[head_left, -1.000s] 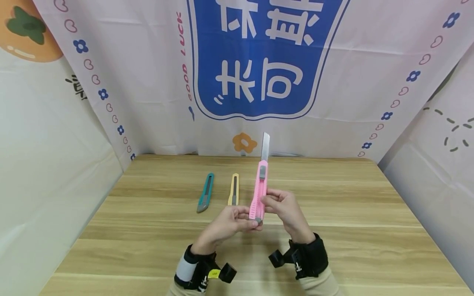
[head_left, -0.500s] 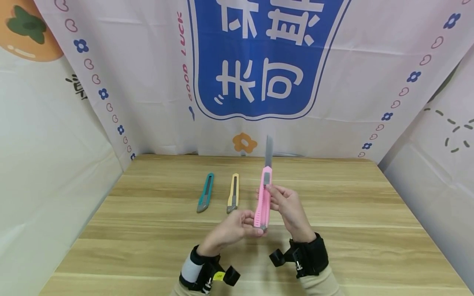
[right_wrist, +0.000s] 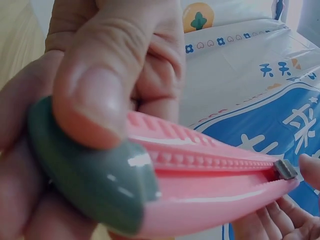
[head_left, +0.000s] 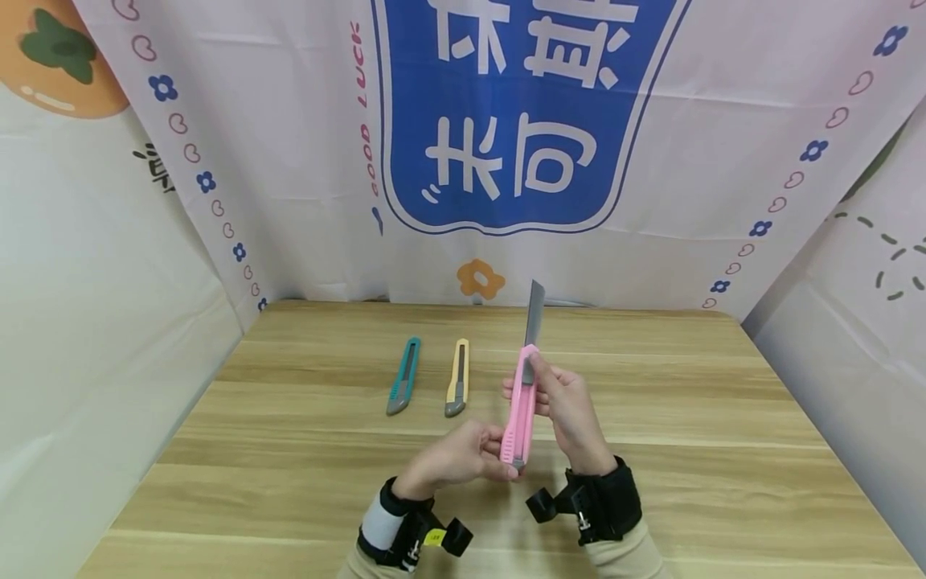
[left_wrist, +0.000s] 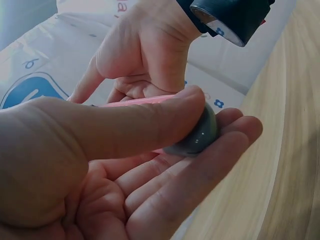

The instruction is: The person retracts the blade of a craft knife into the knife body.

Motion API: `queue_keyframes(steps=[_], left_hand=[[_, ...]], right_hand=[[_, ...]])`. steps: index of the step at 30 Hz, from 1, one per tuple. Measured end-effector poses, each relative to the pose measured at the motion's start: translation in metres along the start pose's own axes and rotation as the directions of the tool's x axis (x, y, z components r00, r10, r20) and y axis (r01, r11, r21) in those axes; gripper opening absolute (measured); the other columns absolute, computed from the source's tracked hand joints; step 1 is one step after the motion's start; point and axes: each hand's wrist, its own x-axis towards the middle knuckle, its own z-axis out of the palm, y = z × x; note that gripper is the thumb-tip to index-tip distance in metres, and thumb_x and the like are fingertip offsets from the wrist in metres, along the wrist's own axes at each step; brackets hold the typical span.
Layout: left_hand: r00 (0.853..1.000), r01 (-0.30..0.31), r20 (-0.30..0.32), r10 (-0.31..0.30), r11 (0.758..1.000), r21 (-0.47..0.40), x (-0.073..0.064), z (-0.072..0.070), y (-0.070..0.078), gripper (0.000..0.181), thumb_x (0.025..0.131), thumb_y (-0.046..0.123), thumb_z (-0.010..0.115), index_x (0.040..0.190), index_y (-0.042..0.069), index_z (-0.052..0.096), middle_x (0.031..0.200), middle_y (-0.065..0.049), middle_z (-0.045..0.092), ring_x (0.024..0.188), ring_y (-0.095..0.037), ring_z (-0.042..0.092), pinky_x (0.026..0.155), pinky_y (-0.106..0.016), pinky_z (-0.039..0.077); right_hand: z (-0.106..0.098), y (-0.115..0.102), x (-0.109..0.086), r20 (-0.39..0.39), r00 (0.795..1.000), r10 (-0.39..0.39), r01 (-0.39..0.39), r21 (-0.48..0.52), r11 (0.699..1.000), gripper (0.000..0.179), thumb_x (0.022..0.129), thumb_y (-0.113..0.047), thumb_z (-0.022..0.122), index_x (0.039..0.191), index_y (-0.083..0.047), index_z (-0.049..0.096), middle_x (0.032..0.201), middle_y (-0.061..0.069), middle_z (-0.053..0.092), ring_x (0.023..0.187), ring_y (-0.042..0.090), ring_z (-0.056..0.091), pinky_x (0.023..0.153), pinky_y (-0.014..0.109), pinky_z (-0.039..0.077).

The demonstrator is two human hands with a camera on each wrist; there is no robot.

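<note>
A pink utility knife (head_left: 518, 430) is held up over the table in the head view, its long blade (head_left: 534, 314) extended and pointing away. My left hand (head_left: 456, 460) pinches the knife's grey end cap (left_wrist: 195, 135) between thumb and fingers. Higher up the handle, my right hand (head_left: 571, 414) grips it, with the thumb at the grey slider (head_left: 529, 371) and fingers behind. In the right wrist view the slider shows at the far end of the slot, close to the right thumb (right_wrist: 311, 171). The blade is hidden in both wrist views.
A teal utility knife (head_left: 403, 376) and a yellow utility knife (head_left: 458, 378) lie side by side on the wooden table (head_left: 289, 434), left of the hands. Behind the table's back edge hangs a printed white cloth (head_left: 318, 241).
The pink knife has come down and slightly right, together with the left hand. The right thumb has moved from the handle's side up to the slider. The yellow knife is now fully uncovered.
</note>
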Motion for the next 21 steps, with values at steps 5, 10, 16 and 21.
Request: queue_keyframes(steps=[5, 10, 16, 21], left_hand=[[1.000, 0.027, 0.011, -0.027, 0.999, 0.030, -0.0019, 0.0008, 0.0017, 0.022, 0.080, -0.006, 0.065, 0.102, -0.010, 0.063, 0.100, -0.031, 0.069, 0.087, -0.026, 0.068, 0.082, -0.033, 0.058], [1.000, 0.028, 0.007, -0.029, 0.998, 0.049, -0.0020, 0.0019, 0.0029, 0.022, 0.080, -0.004, 0.066, 0.102, -0.008, 0.064, 0.099, -0.029, 0.070, 0.085, -0.023, 0.068, 0.078, -0.029, 0.058], [1.000, 0.023, 0.011, -0.024, 0.998, 0.058, -0.0018, 0.0038, 0.0030, 0.022, 0.079, -0.005, 0.067, 0.100, -0.009, 0.064, 0.098, -0.028, 0.070, 0.086, -0.026, 0.068, 0.080, -0.033, 0.058], [0.999, 0.008, 0.035, -0.009, 0.999, 0.044, -0.0019, 0.0048, 0.0030, 0.022, 0.079, -0.006, 0.067, 0.100, -0.011, 0.063, 0.098, -0.030, 0.070, 0.087, -0.029, 0.068, 0.078, -0.031, 0.059]], right_hand=[[0.0011, 0.0003, 0.0004, -0.025, 1.000, 0.007, -0.008, -0.011, 1.000, 0.047, 0.093, -0.038, 0.055, 0.096, 0.007, 0.066, 0.067, -0.005, 0.075, 0.072, 0.017, 0.071, 0.064, 0.026, 0.061], [0.0017, -0.0010, -0.0003, -0.031, 1.000, 0.005, -0.006, -0.014, 1.000, 0.044, 0.092, -0.038, 0.055, 0.088, 0.004, 0.067, 0.067, -0.004, 0.074, 0.071, 0.017, 0.071, 0.063, 0.026, 0.061], [0.0031, -0.0002, -0.0017, -0.045, 0.999, -0.027, 0.026, -0.020, 0.999, 0.045, 0.092, -0.035, 0.057, 0.090, 0.009, 0.065, 0.067, -0.005, 0.074, 0.069, 0.016, 0.071, 0.065, 0.028, 0.061], [0.0045, -0.0006, -0.0038, -0.045, 0.996, -0.083, 0.084, 0.017, 0.996, 0.029, 0.092, -0.026, 0.058, 0.082, 0.000, 0.066, 0.066, -0.004, 0.075, 0.067, 0.015, 0.071, 0.065, 0.029, 0.061]])
